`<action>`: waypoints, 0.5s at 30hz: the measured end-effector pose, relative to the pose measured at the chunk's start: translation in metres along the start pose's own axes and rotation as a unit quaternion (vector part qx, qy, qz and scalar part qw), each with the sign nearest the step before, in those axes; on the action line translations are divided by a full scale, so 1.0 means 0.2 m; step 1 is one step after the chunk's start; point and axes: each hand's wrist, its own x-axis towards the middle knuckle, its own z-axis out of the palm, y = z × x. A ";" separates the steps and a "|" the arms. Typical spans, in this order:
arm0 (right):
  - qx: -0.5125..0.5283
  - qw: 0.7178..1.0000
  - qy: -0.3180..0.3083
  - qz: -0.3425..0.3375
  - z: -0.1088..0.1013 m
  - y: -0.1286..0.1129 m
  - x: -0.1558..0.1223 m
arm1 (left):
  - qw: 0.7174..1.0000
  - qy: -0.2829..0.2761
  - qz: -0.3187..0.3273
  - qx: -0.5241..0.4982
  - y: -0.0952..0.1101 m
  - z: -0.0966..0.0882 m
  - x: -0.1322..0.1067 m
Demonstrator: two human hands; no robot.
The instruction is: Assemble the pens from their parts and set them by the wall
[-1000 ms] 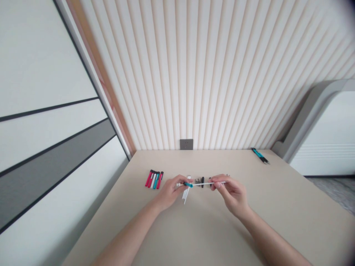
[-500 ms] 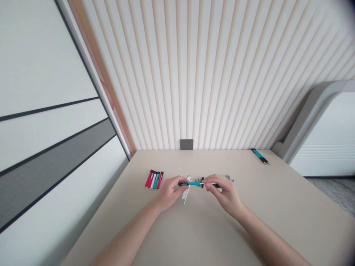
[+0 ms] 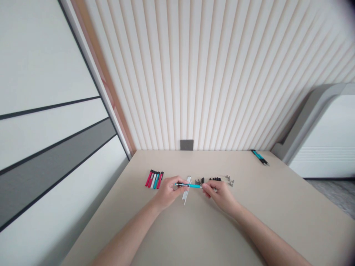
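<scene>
My left hand (image 3: pixel 168 193) is closed around the black end of a teal pen barrel (image 3: pixel 195 186), which lies level above the table. At the barrel's right end, my right hand (image 3: pixel 222 196) pinches a thin white refill (image 3: pixel 201 187); only a short bit of it shows outside the barrel. Beneath the barrel, several white refills (image 3: pixel 185 195) lie in a bundle. Black grips (image 3: pixel 215 179) sit in a row just behind my right hand, partly hidden by it. Small grey metal tips (image 3: pixel 230 180) are scattered to their right, with more grey pieces (image 3: pixel 198 181) behind the barrel.
Several pink, white and teal pen barrels (image 3: pixel 154 180) with black ends lie side by side on the left of the table (image 3: pixel 177 236). Two teal-and-black pens (image 3: pixel 260 157) rest at the back right. A ribbed wall (image 3: pixel 194 74) with a socket (image 3: pixel 186 145) stands behind.
The white refill has slid into the teal barrel, so much less of it sticks out. My right hand has come nearer the barrel's end and dipped slightly, uncovering the black grips.
</scene>
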 end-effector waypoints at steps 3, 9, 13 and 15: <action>-0.012 1.000 0.000 -0.010 -0.01 0.00 0.00 | 1.000 -0.008 -0.015 0.009 0.00 0.01 0.00; -0.003 0.999 0.021 -0.031 -0.02 0.00 0.01 | 0.998 0.021 -0.042 -0.041 -0.02 0.02 0.02; 0.000 0.999 0.042 -0.021 -0.03 0.02 0.02 | 0.994 0.030 -0.057 -0.084 -0.03 0.02 0.02; -0.009 0.999 0.043 -0.020 -0.03 0.02 0.02 | 0.993 0.028 -0.064 -0.094 -0.04 0.01 0.03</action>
